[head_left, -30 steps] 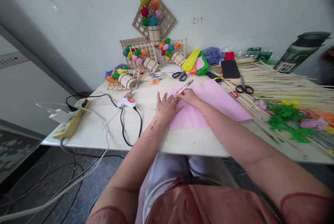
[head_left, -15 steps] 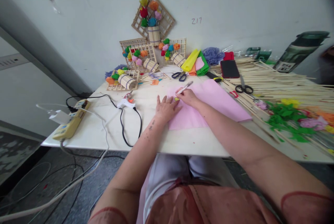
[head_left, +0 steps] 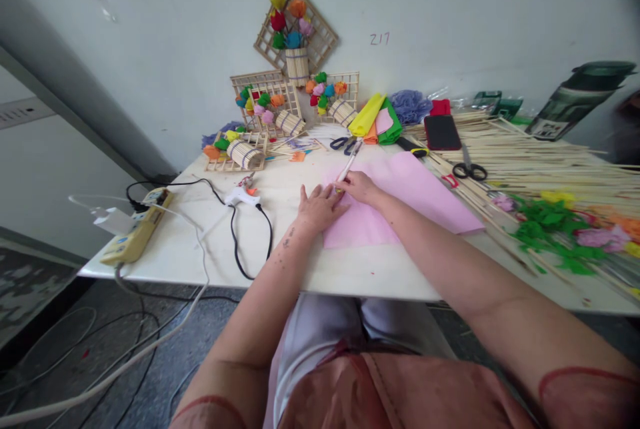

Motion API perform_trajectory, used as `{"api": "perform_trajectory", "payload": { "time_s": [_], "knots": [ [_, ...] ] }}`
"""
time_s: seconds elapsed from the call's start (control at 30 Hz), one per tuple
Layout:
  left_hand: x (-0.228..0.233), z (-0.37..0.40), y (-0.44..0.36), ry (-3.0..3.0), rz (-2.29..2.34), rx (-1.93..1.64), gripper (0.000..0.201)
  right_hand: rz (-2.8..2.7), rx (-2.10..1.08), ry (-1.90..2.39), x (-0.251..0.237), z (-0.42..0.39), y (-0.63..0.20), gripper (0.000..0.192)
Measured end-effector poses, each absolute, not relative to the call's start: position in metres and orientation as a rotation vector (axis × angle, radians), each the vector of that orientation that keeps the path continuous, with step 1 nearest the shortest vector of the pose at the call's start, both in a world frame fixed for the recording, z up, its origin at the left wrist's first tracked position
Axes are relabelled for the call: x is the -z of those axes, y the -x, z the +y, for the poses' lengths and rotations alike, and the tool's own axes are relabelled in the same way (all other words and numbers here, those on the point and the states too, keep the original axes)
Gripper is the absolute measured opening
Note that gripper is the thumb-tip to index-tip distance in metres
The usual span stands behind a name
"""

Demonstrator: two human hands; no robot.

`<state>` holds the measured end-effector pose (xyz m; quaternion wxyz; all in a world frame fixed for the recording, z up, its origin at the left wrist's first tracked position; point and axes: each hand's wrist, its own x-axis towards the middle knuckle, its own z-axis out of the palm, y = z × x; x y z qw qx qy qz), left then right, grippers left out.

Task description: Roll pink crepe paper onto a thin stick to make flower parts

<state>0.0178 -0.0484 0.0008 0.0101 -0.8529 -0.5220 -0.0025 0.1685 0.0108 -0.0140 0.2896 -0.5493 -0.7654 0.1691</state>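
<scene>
A pink paper sheet (head_left: pixel 410 195) lies flat on the white table (head_left: pixel 200 242). My left hand (head_left: pixel 316 205) rests palm down on the sheet's left edge, fingers spread. Just to its right, my right hand (head_left: pixel 361 187) grips a white pen (head_left: pixel 348 164), its tip down on the pink sheet near my left fingertips and its shaft pointing away toward the wall.
A glue gun (head_left: pixel 241 195) with a black cord and a power strip (head_left: pixel 137 232) lie to the left. Scissors (head_left: pixel 345 143), a second pair of scissors (head_left: pixel 469 169), folded coloured paper (head_left: pixel 376 122), a phone (head_left: pixel 442 131), bamboo sticks (head_left: pixel 540 162) and paper flowers (head_left: pixel 565 225) crowd the back and right.
The pen in my right hand has tilted more upright, its far end swinging left. Both hands stay in nearly the same place on the pink sheet.
</scene>
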Motion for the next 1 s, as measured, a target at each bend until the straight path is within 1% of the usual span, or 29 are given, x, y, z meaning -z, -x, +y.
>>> {"api": "perform_trajectory", "payload": {
  "time_s": [0.17, 0.4, 0.6, 1.0],
  "knots": [
    [0.0001, -0.0481, -0.0175, 2.662, -1.632, -0.008, 0.056, -2.086, -0.406, 1.520, 0.0099, 0.0077, -0.1666, 0.031],
    [0.0007, -0.0482, -0.0173, 2.657, -1.604, -0.022, 0.060, -2.093, -0.383, 1.504, 0.0099, 0.0071, -0.1664, 0.026],
    [-0.0016, -0.0506, -0.0182, 2.659, -1.622, -0.058, 0.064, -2.107, -0.382, 1.469, 0.0111, 0.0072, -0.1664, 0.027],
    [-0.0018, -0.0510, -0.0194, 2.664, -1.623, -0.044, 0.063, -2.130, -0.356, 1.469, 0.0090, 0.0062, -0.1659, 0.028]
  ]
}}
